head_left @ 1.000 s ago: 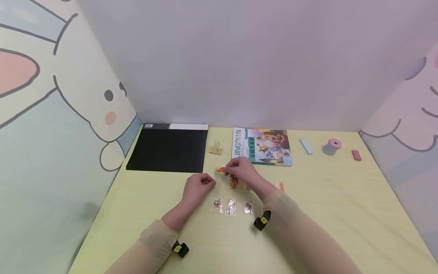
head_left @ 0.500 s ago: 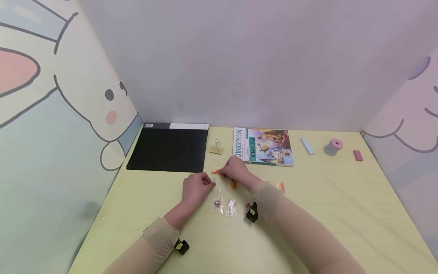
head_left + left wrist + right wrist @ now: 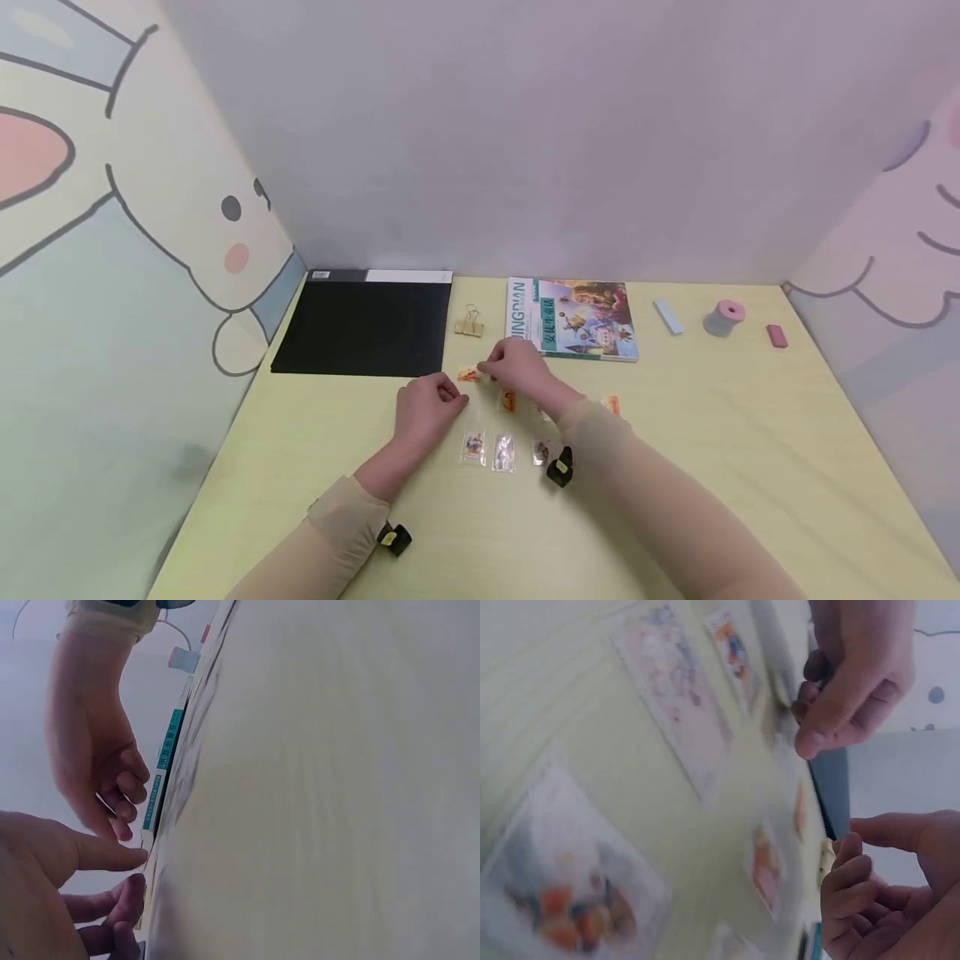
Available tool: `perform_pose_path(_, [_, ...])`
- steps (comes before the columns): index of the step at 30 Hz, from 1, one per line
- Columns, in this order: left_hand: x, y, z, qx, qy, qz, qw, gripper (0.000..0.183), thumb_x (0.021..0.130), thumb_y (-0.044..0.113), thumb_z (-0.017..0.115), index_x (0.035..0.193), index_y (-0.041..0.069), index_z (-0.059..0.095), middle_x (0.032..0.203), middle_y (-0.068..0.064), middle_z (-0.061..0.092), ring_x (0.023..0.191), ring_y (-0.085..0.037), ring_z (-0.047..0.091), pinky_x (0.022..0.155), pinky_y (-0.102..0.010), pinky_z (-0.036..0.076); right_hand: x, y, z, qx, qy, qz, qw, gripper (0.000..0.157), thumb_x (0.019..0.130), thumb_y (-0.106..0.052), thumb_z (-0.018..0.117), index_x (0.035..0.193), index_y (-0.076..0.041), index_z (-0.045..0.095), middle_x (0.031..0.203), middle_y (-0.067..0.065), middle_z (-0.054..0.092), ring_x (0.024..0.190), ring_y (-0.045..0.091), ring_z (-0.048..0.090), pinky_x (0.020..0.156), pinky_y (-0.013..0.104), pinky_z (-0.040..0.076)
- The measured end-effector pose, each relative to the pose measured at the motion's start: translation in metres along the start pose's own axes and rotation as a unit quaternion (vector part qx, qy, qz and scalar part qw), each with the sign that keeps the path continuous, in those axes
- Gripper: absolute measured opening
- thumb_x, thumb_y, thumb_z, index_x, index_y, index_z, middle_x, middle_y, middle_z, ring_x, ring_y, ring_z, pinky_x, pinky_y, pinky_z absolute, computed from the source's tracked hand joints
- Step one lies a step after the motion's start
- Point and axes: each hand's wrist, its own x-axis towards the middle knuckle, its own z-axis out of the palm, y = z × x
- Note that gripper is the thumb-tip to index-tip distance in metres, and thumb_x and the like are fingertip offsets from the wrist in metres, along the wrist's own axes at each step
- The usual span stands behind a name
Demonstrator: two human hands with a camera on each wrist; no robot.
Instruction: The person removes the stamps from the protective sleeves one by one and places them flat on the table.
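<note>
Small flat clear packets with printed pictures lie on the pale table. An orange packet (image 3: 468,374) lies just left of my right hand (image 3: 519,367), whose thumb and index fingertips come close together at its edge. In the right wrist view nothing shows between those fingertips. My left hand (image 3: 426,410) rests loosely curled on the table, lower left of that packet, with nothing visible in it. Another orange packet (image 3: 509,402) lies under the right wrist. Nearer the front are a packet with a figure (image 3: 473,446), a pale packet (image 3: 504,452) and a darker one (image 3: 542,452).
Along the back stand a black board (image 3: 360,329), a gold binder clip (image 3: 469,323), a picture book (image 3: 581,321), a light blue stick (image 3: 667,317), a pink-topped spool (image 3: 724,318) and a pink eraser (image 3: 777,336). One more orange packet (image 3: 611,405) lies right of the right forearm.
My right hand has set the orange packet down to the left, and its fingertips have come away from it. My left hand has stayed nearly still.
</note>
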Motion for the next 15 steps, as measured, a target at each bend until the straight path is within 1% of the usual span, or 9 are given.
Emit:
perform_pose_path(2, [0.003, 0.004, -0.001, -0.01, -0.002, 0.018, 0.9998, 0.018, 0.073, 0.031, 0.078, 0.07, 0.022, 0.064, 0.059, 0.01, 0.058, 0.064, -0.012, 0.05, 0.068, -0.032, 0.039, -0.007, 0.005, -0.008, -0.006, 0.008, -0.031, 0.999, 0.015, 0.083, -0.032, 0.069, 0.079, -0.017, 0.068, 0.073, -0.004, 0.064, 0.065, 0.013, 0.057, 0.059, 0.027, 0.045])
perform_pose_path(4, [0.006, 0.009, 0.0, -0.014, -0.008, 0.044, 0.9989, 0.018, 0.072, 0.033, 0.079, 0.077, 0.021, 0.066, 0.065, 0.008, 0.061, 0.073, -0.013, 0.048, 0.074, -0.033, 0.037, -0.015, 0.011, -0.015, -0.02, 0.011, -0.062, 0.998, 0.011, 0.082, -0.03, 0.07, 0.083, -0.019, 0.069, 0.076, -0.005, 0.063, 0.068, 0.013, 0.057, 0.062, 0.028, 0.046])
perform_pose_path(5, [0.008, 0.012, 0.001, -0.015, -0.012, 0.061, 0.998, 0.021, 0.071, 0.033, 0.079, 0.082, 0.02, 0.067, 0.069, 0.007, 0.062, 0.077, -0.014, 0.047, 0.076, -0.034, 0.035, -0.018, 0.015, -0.017, -0.03, 0.01, -0.075, 0.997, 0.012, 0.081, -0.029, 0.071, 0.086, -0.018, 0.069, 0.078, -0.005, 0.063, 0.069, 0.013, 0.057, 0.063, 0.028, 0.046])
perform_pose_path(8, [0.013, 0.021, 0.006, -0.002, -0.029, 0.104, 0.9941, 0.032, 0.068, 0.036, 0.081, 0.094, 0.021, 0.069, 0.085, 0.003, 0.064, 0.088, -0.017, 0.043, 0.079, -0.036, 0.033, -0.029, 0.027, -0.021, -0.077, 0.015, -0.104, 0.991, 0.025, 0.077, -0.03, 0.076, 0.097, -0.016, 0.07, 0.086, -0.004, 0.063, 0.075, 0.013, 0.056, 0.068, 0.03, 0.046])
perform_pose_path(10, [0.015, 0.026, 0.011, 0.02, -0.043, 0.121, 0.9915, 0.04, 0.066, 0.04, 0.081, 0.1, 0.024, 0.068, 0.093, 0.002, 0.061, 0.093, -0.019, 0.041, 0.08, -0.036, 0.033, -0.035, 0.033, -0.022, -0.116, 0.023, -0.118, 0.986, 0.036, 0.074, -0.033, 0.078, 0.104, -0.015, 0.069, 0.093, -0.002, 0.063, 0.081, 0.014, 0.056, 0.074, 0.032, 0.047])
perform_pose_path(13, [0.016, 0.03, 0.018, 0.06, -0.063, 0.133, 0.9872, 0.048, 0.062, 0.045, 0.082, 0.105, 0.027, 0.068, 0.101, 0.001, 0.054, 0.097, -0.021, 0.039, 0.083, -0.037, 0.032, -0.041, 0.039, -0.02, -0.168, 0.034, -0.136, 0.976, 0.048, 0.069, -0.038, 0.08, 0.11, -0.016, 0.067, 0.1, -0.001, 0.061, 0.091, 0.016, 0.055, 0.084, 0.035, 0.045])
perform_pose_path(15, [0.016, 0.031, 0.023, 0.077, -0.072, 0.134, 0.9854, 0.05, 0.06, 0.046, 0.082, 0.105, 0.028, 0.068, 0.101, 0.001, 0.051, 0.098, -0.022, 0.038, 0.084, -0.038, 0.032, -0.043, 0.042, -0.018, -0.194, 0.037, -0.145, 0.97, 0.052, 0.068, -0.039, 0.081, 0.112, -0.016, 0.066, 0.102, 0.0, 0.059, 0.093, 0.017, 0.054, 0.086, 0.036, 0.044])
